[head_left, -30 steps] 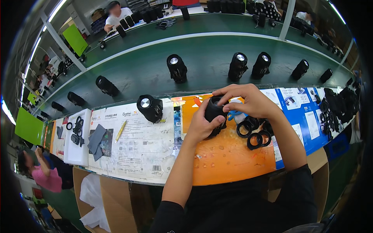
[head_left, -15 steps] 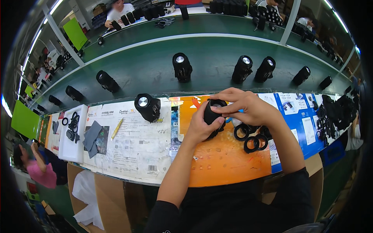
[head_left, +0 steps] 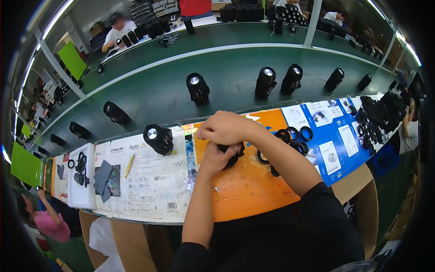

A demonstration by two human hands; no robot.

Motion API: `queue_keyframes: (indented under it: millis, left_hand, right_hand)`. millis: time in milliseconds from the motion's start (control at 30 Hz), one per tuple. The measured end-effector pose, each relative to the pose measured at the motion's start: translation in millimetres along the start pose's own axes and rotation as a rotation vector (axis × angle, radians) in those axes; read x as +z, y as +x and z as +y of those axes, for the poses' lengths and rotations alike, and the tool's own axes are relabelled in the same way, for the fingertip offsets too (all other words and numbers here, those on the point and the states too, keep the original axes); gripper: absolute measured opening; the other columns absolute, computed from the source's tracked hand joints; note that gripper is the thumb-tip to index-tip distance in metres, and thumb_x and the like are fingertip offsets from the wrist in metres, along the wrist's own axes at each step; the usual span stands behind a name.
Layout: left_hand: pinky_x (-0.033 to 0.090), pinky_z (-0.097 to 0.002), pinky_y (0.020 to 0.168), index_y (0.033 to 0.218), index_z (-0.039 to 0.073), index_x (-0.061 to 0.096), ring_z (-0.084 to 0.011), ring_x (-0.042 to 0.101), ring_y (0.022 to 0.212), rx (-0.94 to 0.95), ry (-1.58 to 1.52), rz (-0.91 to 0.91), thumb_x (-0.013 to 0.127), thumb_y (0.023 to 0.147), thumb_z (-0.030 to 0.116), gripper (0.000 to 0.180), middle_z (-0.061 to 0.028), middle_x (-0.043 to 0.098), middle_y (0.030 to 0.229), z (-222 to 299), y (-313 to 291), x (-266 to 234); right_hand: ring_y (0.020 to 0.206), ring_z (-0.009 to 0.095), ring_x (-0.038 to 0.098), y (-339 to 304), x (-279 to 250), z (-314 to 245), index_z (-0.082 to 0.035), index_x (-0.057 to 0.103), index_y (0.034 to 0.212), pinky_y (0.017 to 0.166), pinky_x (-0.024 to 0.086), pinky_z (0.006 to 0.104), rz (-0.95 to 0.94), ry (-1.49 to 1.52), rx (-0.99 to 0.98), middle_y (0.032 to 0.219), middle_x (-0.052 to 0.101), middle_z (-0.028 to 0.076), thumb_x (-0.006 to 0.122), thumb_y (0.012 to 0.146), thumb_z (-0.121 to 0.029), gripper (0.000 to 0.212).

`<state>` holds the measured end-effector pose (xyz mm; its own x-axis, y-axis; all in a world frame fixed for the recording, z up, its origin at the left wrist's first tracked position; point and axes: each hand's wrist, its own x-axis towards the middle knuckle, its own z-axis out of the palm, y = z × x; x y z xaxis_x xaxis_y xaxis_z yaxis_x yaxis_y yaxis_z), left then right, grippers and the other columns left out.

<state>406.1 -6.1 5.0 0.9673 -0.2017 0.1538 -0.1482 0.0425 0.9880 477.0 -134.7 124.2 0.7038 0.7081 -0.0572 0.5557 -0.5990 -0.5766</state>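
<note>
My left hand [head_left: 215, 159] is wrapped round a black cylindrical speaker [head_left: 236, 155] over the orange part of the bench, its thumb along the near side. My right hand [head_left: 228, 127] lies over the speaker's top with its fingers curled down, and hides that end. Whatever those fingers grip cannot be made out. Black rings [head_left: 293, 133] lie by my right forearm, which covers some of them. Left of my hands a finished-looking black speaker [head_left: 158, 140] with a silver disc on its end stands on the white sheet.
Several similar speakers [head_left: 198, 89] stand along the green conveyor [head_left: 154, 86] beyond the bench. At left are a yellow pen [head_left: 129, 166], grey cloths [head_left: 103, 180] and a white tray [head_left: 89, 199] of black parts. Dark parts [head_left: 390, 110] pile up at far right. Other people work across the line.
My right hand has moved from gripping the speaker's top rim to lying curled across it. The left hand keeps its hold. My view has turned, shifting the bench left.
</note>
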Motion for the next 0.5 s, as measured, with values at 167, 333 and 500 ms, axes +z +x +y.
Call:
queue_keyframes:
  millis: [167, 333, 500]
  left_hand:
    - [0.058, -0.039, 0.1, 0.152, 0.006, 0.045, -0.0267, 0.074, 0.109, -0.018, 0.171, -0.142, 0.099, 0.083, 0.028, 0.091, -0.0159, 0.072, 0.131, 17.5, -6.8, -16.8]
    - [0.057, -0.0389, 0.102, 0.144, 0.011, 0.053, -0.0266, 0.072, 0.118, -0.105, 0.453, 0.008, 0.101, 0.076, 0.018, 0.084, -0.0162, 0.074, 0.129, 27.7, 0.3, -24.4]
    - [0.056, -0.0426, 0.105, 0.133, 0.005, 0.065, -0.0344, 0.069, 0.119, 0.397, 0.671, 0.149, 0.1, 0.074, 0.011, 0.069, -0.014, 0.069, 0.127, 56.0, 34.6, -25.0]
  right_hand:
    - [0.106, 0.035, 0.08, -15.2, -2.9, 56.4, -0.006, 0.085, 0.113, 0.099, 0.061, 0.0467, 0.614, 0.135, -0.141, 0.113, 0.084, 0.015, 0.067, 0.105, -0.027, 0.028]
    - [0.131, 0.038, 0.064, -64.4, -77.4, 168.8, -0.015, 0.079, 0.129, 0.114, 0.049, 0.0518, 1.09, -0.399, 0.108, 0.135, 0.072, 0.017, 0.077, 0.1, -0.023, 0.03]
    - [0.147, 0.044, 0.053, -101.9, -114.5, 253.8, -0.027, 0.064, 0.154, 0.121, 0.041, 0.0617, 1.026, -0.701, 0.75, 0.154, 0.058, 0.021, 0.081, 0.1, -0.032, 0.057]
